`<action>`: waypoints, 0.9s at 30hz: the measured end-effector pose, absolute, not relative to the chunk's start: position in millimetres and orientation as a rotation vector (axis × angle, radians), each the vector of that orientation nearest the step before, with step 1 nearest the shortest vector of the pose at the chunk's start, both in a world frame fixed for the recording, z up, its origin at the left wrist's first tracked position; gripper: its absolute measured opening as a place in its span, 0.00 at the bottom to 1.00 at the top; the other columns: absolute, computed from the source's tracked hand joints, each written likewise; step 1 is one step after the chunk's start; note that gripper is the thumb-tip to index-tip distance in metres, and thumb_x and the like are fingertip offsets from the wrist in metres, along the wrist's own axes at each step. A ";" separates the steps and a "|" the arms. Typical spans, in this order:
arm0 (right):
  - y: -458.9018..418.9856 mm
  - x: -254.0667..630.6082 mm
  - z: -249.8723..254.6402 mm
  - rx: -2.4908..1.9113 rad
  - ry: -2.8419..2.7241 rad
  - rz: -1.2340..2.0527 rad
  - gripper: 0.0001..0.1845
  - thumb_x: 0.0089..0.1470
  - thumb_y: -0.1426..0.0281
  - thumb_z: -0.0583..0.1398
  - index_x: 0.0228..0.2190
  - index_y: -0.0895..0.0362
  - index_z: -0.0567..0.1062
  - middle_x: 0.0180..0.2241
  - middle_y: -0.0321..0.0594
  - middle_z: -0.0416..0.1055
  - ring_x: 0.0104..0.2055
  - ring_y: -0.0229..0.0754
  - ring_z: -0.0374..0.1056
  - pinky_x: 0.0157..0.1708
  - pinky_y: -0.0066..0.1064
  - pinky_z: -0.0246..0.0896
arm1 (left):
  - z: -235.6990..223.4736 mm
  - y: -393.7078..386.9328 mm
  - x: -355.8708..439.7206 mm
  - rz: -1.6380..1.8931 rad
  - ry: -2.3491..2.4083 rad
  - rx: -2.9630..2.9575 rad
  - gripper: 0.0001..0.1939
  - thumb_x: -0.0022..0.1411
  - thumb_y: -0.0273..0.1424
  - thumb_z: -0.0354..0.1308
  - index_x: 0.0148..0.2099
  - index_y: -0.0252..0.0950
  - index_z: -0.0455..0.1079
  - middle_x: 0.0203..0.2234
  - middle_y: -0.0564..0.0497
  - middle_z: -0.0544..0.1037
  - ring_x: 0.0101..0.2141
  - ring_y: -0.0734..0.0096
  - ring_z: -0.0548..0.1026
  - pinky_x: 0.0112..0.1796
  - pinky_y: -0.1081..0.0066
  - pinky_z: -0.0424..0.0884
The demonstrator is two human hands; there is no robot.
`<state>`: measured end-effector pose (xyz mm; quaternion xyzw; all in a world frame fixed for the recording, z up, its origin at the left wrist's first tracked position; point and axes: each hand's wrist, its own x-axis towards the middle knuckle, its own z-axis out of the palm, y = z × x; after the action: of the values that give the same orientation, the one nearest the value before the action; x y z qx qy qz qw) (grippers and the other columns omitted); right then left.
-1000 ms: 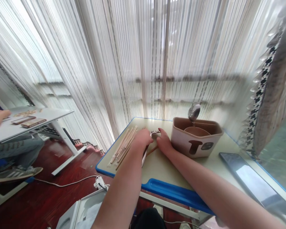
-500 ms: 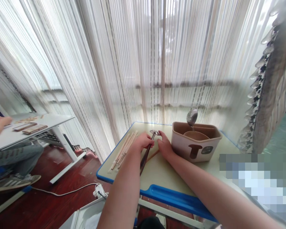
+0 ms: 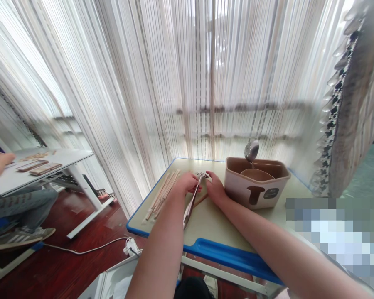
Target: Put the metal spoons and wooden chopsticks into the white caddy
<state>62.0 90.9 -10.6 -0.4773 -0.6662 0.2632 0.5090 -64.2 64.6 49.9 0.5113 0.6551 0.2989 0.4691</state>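
Note:
My left hand (image 3: 188,182) is closed round the shaft of a long-handled metal kitchen utensil with a slotted head (image 3: 193,203). Its head points away from me and its handle runs back beside my left forearm. At the head's right edge, the fingers of my right hand (image 3: 215,189) are pinched on it. A thin brown stick (image 3: 201,200) lies on the table below and between my hands. Left of my left hand lies a loose bundle of pale wooden chopsticks (image 3: 163,195). To the right of my right hand stands a cream and brown bin (image 3: 252,195).
Inside the bin are a brown bowl (image 3: 257,174) and an upright metal spoon (image 3: 251,150). The cream tabletop (image 3: 218,232) has a blue edge. Another person's hand (image 3: 0,164) is over a white table (image 3: 77,155) at left. A cable (image 3: 81,254) crosses the floor.
The utensil has turned about its handle, so its slotted head shows at a different angle. Both hands stay in nearly the same place.

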 end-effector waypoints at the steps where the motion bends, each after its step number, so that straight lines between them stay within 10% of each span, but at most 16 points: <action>1: 90.8 62.4 -10.8 -1.156 -1.618 0.618 0.24 0.48 0.74 0.50 0.48 0.61 0.67 0.51 0.47 0.66 0.54 0.44 0.60 0.56 0.38 0.51 | 48.1 65.8 -63.6 0.716 1.644 1.282 0.01 0.56 0.24 0.54 0.31 0.31 0.67 0.24 0.48 0.76 0.24 0.72 0.75 0.28 0.73 0.73; 27: 87.9 62.2 -3.6 -1.445 -1.756 0.486 0.32 0.40 0.77 0.51 0.51 0.66 0.66 0.49 0.51 0.68 0.55 0.49 0.59 0.56 0.36 0.48 | 49.8 61.7 -59.4 0.841 1.455 1.118 0.04 0.50 0.22 0.59 0.25 0.30 0.67 0.16 0.50 0.73 0.22 0.70 0.74 0.27 0.70 0.73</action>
<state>62.2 87.9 -3.6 -0.5705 -0.6930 0.1918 0.3969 -59.4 61.7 49.8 0.4688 0.6102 0.3527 0.5325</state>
